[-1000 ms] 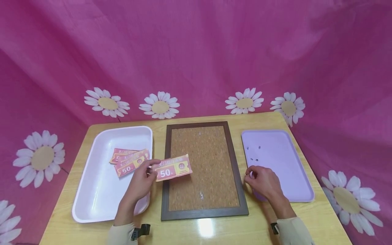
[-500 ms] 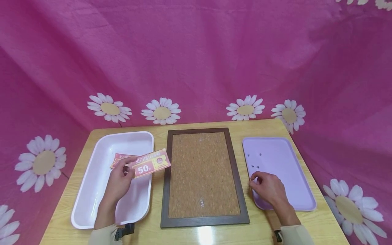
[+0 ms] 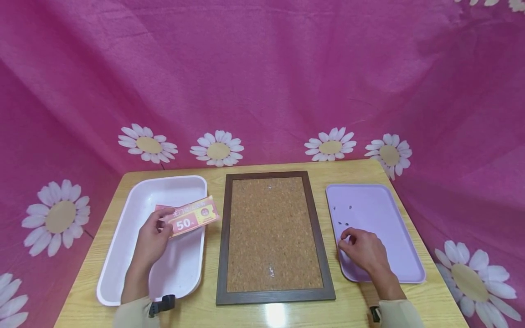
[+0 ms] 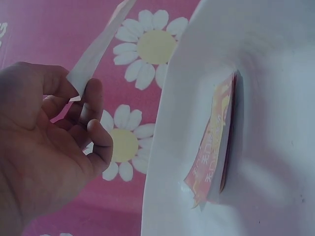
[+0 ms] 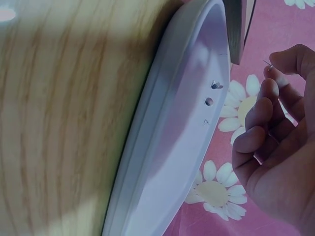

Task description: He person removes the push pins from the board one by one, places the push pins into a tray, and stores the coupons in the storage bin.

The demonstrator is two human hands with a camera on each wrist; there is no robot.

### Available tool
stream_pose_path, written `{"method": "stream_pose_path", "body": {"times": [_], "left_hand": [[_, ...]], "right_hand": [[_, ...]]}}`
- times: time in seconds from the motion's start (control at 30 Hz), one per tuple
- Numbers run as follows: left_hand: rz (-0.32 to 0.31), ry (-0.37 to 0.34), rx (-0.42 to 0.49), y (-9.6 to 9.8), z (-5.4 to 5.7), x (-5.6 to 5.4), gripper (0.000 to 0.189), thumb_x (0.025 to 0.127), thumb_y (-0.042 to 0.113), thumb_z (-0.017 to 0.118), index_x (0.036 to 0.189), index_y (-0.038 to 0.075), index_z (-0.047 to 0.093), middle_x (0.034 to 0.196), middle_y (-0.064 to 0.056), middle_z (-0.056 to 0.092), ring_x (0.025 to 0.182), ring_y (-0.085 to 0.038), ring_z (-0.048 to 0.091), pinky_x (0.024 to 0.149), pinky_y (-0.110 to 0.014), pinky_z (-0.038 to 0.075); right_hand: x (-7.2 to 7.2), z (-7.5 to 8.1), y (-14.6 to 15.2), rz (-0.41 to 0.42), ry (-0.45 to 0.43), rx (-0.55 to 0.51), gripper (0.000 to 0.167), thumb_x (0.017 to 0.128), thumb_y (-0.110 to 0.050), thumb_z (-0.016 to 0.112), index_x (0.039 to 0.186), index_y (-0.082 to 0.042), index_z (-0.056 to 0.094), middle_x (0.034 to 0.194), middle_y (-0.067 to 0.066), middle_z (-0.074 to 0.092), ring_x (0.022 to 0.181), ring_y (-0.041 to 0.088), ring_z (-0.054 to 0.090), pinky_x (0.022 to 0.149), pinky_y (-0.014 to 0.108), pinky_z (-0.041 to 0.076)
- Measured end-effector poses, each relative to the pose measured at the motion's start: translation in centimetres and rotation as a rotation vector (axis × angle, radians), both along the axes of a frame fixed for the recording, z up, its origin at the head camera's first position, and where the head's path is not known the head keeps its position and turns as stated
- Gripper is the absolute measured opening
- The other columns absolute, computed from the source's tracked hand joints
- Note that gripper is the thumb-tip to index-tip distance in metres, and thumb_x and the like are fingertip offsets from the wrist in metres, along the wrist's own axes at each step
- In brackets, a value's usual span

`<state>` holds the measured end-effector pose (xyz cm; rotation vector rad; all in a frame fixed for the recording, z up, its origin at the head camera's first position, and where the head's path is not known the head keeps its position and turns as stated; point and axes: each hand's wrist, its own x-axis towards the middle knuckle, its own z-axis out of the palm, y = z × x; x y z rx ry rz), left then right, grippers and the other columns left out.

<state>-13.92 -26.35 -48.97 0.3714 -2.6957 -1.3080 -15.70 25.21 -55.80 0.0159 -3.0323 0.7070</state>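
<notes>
My left hand [image 3: 152,238] pinches a pink-and-yellow paper coupon [image 3: 193,218] marked 50 by its left end, between thumb and fingers. It hovers above the white plastic tub [image 3: 123,269]. More coupons [image 4: 214,142] lie in that tub, mostly hidden by the hand in the head view. My right hand [image 3: 366,249] is over the near left part of the lilac tray [image 3: 393,246]. In the right wrist view its thumb and forefinger pinch a thumbtack [image 5: 267,64], whose thin point sticks out. Several other thumbtacks [image 5: 209,102] lie on the tray.
A cork board [image 3: 272,237] with a dark brown frame lies flat between the tub and the tray. All three stand on a light wooden table [image 3: 209,273]. Behind and beside it hangs a pink cloth [image 3: 262,82] printed with white daisies.
My left hand has drawn the coupon leftward, from over the cork board's left edge to above the tub. The right hand has barely shifted. The head view has tilted slightly.
</notes>
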Motion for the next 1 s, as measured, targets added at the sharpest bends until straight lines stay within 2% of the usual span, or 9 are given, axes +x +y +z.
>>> {"method": "stream_pose_path", "body": {"times": [0.2,0.47,0.67,1.0], "left_hand": [[0.013,-0.028,0.0,-0.5,-0.3,-0.2,0.041,0.09,0.002,0.051,0.13,0.01,0.055,0.119,-0.012,0.059,0.089,-0.013,0.048,0.071,-0.017,0.041],[0.022,-0.008,-0.012,-1.0,-0.2,-0.6,0.039,0.089,0.002,0.052,0.127,0.01,0.056,0.108,-0.012,0.06,0.084,-0.009,0.05,0.067,-0.018,0.044],[0.042,-0.024,-0.017,-1.5,-0.2,-0.9,0.04,0.089,0.002,0.052,0.128,0.011,0.056,0.105,-0.012,0.058,0.085,-0.011,0.05,0.067,-0.02,0.043],[0.049,-0.052,-0.017,-2.2,-0.8,-1.6,0.04,0.089,0.003,0.053,0.129,0.009,0.055,0.11,-0.011,0.055,0.085,-0.011,0.05,0.066,-0.019,0.043]], "right_hand": [[0.0,-0.3,0.3,-0.012,-0.002,0.004,0.004,0.075,-0.028,0.068,0.077,-0.025,0.066,0.062,-0.007,0.053,0.057,0.012,0.045,0.048,0.029,0.03],[0.0,-0.4,0.6,-0.021,0.008,0.0,0.005,0.075,-0.027,0.069,0.077,-0.023,0.067,0.062,-0.007,0.053,0.058,0.012,0.045,0.049,0.029,0.03],[-0.1,-0.4,0.8,-0.026,0.0,0.006,0.006,0.076,-0.026,0.066,0.079,-0.022,0.068,0.063,-0.006,0.056,0.058,0.012,0.047,0.05,0.028,0.032],[-0.1,-0.8,1.5,-0.042,-0.022,0.012,0.005,0.075,-0.025,0.065,0.079,-0.022,0.068,0.063,-0.007,0.057,0.059,0.013,0.048,0.051,0.028,0.032]]}}
